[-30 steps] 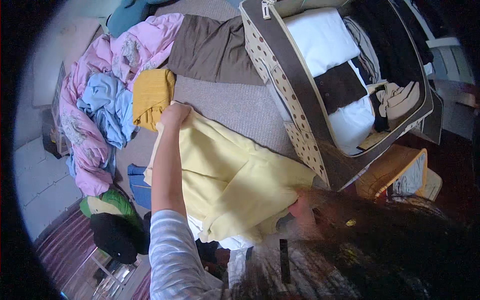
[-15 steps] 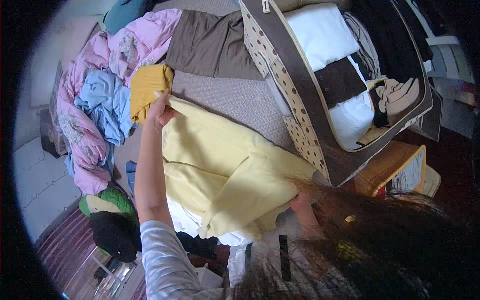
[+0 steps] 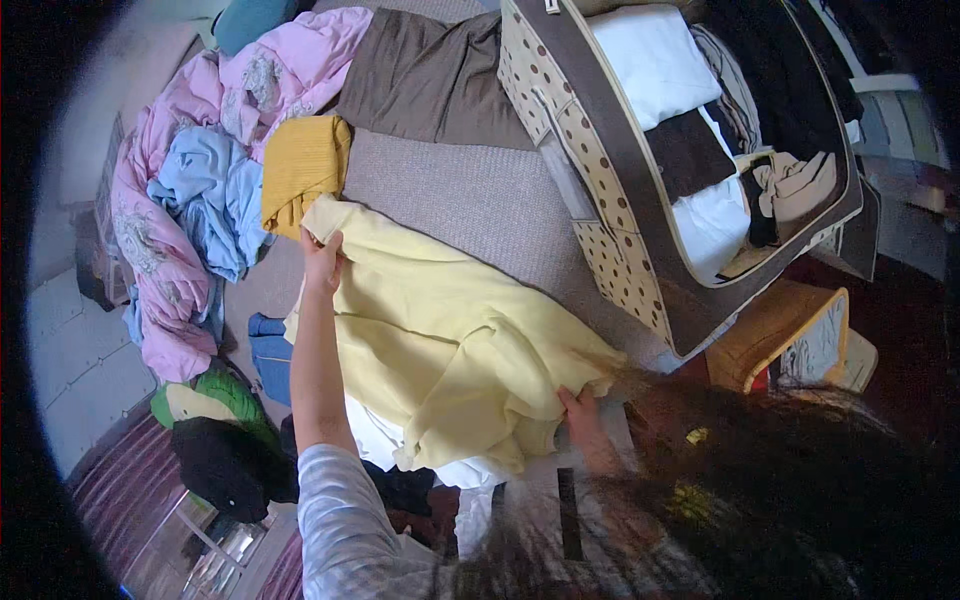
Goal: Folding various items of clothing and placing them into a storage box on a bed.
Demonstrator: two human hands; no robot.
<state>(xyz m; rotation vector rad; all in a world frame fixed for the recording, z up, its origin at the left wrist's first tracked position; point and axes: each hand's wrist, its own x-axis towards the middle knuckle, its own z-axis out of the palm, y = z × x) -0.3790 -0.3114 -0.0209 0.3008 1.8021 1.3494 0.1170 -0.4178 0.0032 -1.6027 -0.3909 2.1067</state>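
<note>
A pale yellow sweatshirt [image 3: 440, 290] is spread out in front of me, wrinkled, with a fold running across its middle. My left hand [image 3: 322, 262] grips its far left end, just below a cuff-like band. At the near right edge, my right hand [image 3: 590, 425] pinches the cloth between thumb and fingers; loose hair partly covers that forearm. White cloth [image 3: 465, 472] shows from under the sweatshirt's near edge. Just beyond my left hand lies a folded mustard ribbed garment [image 3: 305, 170], close to the sweatshirt's far left end.
A polka-dot storage bag [image 3: 600, 220] stands open at right, holding folded clothes. Beside it is an orange-brown container [image 3: 770, 335]. Brown cloth [image 3: 435, 80], a pink quilted item [image 3: 180, 240], blue clothing [image 3: 205, 190], folded denim [image 3: 270, 360] and a black plush-like item [image 3: 225, 470] lie around.
My left hand has drawn nearer to me, and the sweatshirt's far left end shows more of its band. The right-hand edge has shifted slightly left and nearer. The view has moved a little.
</note>
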